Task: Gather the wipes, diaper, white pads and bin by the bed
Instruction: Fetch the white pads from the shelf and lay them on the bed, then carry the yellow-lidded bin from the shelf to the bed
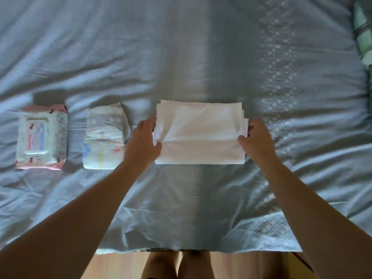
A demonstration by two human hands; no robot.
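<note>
The white pads (pixel 199 133) lie mid-bed (pixel 181 57), near its front edge; the left hand (pixel 144 142) and right hand (pixel 256 140) pinch their ends. Beside them sit the diaper (pixel 104 137) and wipes (pixel 42 137).

On bed (pixel 181 57), L→R: wipes (pixel 41 137), diaper (pixel 104 136), pads (pixel 200 133).
</note>
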